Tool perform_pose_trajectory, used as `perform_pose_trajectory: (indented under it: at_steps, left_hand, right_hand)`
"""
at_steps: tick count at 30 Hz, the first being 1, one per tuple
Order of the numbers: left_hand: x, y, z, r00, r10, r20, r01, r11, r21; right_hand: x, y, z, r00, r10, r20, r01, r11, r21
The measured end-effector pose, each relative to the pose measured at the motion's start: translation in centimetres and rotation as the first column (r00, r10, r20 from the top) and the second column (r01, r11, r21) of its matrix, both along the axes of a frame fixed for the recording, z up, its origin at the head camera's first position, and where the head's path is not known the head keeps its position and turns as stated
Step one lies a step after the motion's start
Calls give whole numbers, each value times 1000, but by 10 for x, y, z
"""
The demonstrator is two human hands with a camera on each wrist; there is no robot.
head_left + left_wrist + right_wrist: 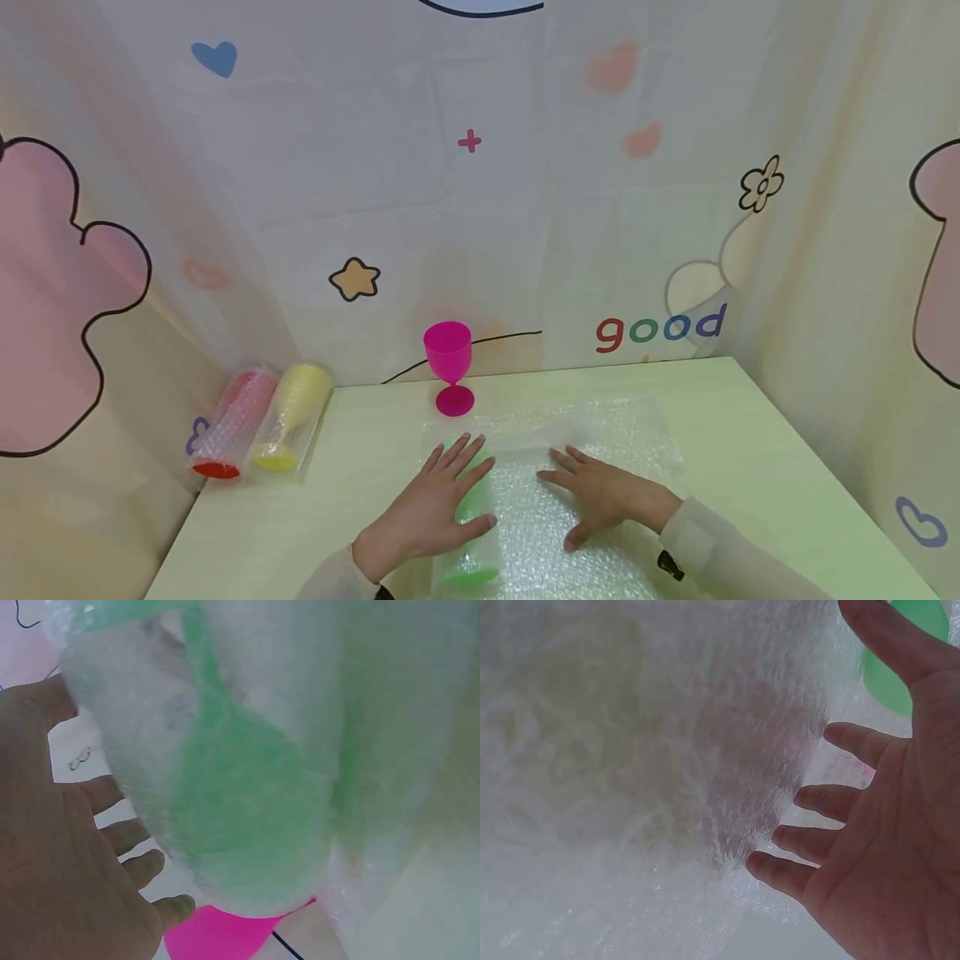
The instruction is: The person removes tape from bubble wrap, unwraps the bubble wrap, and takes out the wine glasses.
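Note:
A green goblet [470,577] lies on its side on the table under a layer of bubble wrap [528,508]. My left hand [427,521] is spread over it, fingers straight and hiding part of the bowl. In the left wrist view, the goblet's bowl and stem [247,810] show through the cloudy plastic beside the palm. My right hand [603,493] is spread above the sheet to the right of the goblet. The right wrist view has its straight fingers at the edge of the raised wrap [727,750], with green showing past the thumb.
A bright pink goblet [448,350] stands upright behind the sheet, near the curtain [525,233]. At the table's back left lie a red goblet [243,408] and a yellow goblet [306,392], both wrapped in bubble wrap. Curtains also hang along both sides of the table [780,467].

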State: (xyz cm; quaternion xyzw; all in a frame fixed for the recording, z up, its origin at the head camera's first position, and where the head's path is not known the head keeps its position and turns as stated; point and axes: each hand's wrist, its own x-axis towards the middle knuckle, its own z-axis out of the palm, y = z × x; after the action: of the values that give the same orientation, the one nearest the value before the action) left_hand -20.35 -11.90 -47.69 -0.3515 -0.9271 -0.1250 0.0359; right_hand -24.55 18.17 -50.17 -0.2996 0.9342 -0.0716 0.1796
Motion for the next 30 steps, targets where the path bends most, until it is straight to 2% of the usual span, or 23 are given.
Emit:
perform_pose_trajectory:
  at_steps: [5,8,12,19,30]
  left_hand:
    - [1,-12,-12,999,37,29,-37,999,-2]
    - [3,-24,-16,998,53,29,-54,998,27]
    - [5,-40,-18,998,61,35,-63,995,74]
    - [9,-57,-21,997,66,43,-70,992,108]
    - [15,-79,-22,981,139,133,-155,981,119]
  right_hand:
    - [1,-1,1,1000,16,0,-16,1000,-6]
    - [1,-1,2,1000,20,-4,-20,1000,0]
    - [1,0,3,1000,10,-2,-10,1000,8]
    - [1,1,1,1000,-2,9,2,1000,2]
    - [1,1,0,1000,2,-1,-2,1000,-2]
